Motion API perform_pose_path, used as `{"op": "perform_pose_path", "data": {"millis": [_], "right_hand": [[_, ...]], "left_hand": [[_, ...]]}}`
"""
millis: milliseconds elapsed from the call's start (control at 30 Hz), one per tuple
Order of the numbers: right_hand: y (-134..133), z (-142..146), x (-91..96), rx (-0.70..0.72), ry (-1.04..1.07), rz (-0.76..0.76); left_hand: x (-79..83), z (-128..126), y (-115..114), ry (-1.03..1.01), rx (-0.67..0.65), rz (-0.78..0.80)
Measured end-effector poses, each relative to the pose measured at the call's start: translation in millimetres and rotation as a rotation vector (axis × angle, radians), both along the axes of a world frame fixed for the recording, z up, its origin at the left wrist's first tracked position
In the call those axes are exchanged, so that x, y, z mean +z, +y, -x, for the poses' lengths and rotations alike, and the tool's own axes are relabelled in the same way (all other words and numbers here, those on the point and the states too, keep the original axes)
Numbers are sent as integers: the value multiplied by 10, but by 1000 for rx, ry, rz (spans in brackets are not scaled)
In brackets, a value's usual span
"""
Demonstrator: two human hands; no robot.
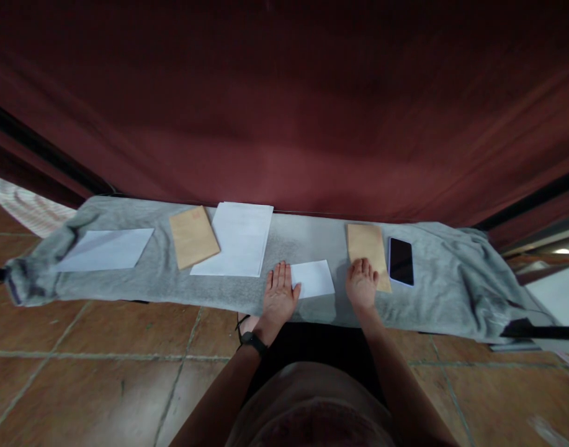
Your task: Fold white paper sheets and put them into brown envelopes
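My left hand (280, 297) lies flat on the grey cloth with its fingers stretched out. Its thumb side is at the left end of a small folded white paper (314, 278). Over the lower left part of a brown paper envelope (365, 241) rests my right hand (362, 284), its fingers slightly bent and covering some of the envelope. Just right of that envelope is a phone (401, 261) with a dark screen and a pale purple edge.
A stack of white paper sheets (244, 239) and a pile of brown envelopes (193, 236) overlap left of centre. Another white sheet (107, 249) lies farther left. Grey cloth (307, 239) covers the narrow surface, and a dark red curtain (284, 124) hangs behind it.
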State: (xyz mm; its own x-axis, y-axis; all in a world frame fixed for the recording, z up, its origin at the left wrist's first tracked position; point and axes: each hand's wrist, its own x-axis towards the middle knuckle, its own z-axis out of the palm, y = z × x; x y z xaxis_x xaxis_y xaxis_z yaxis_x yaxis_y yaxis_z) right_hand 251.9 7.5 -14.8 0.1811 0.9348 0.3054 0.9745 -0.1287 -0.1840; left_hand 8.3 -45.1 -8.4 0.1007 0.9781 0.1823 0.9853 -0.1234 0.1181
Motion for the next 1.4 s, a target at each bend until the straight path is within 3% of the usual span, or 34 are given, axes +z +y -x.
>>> {"op": "perform_pose_path", "data": {"millis": [367, 800, 933, 1067, 1133, 1267, 1400], "right_hand": [[-9, -25, 27, 10, 16, 40], [-97, 43, -95, 6, 8, -51], [-152, 255, -37, 194, 38, -95], [-270, 627, 24, 527, 74, 12], [-330, 768, 31, 617, 67, 64], [-365, 842, 9, 634, 39, 86], [-230, 774, 11, 626, 58, 96]], "left_hand": [[-3, 3, -3, 4, -9, -8], [-12, 8, 1, -20, -17, -22], [32, 0, -1, -13, -29, -6], [44, -17, 10, -2, -59, 7], [48, -25, 12, 11, -109, 15], [58, -26, -16, 34, -236, 27], [74, -2, -37, 32, -329, 41]]}}
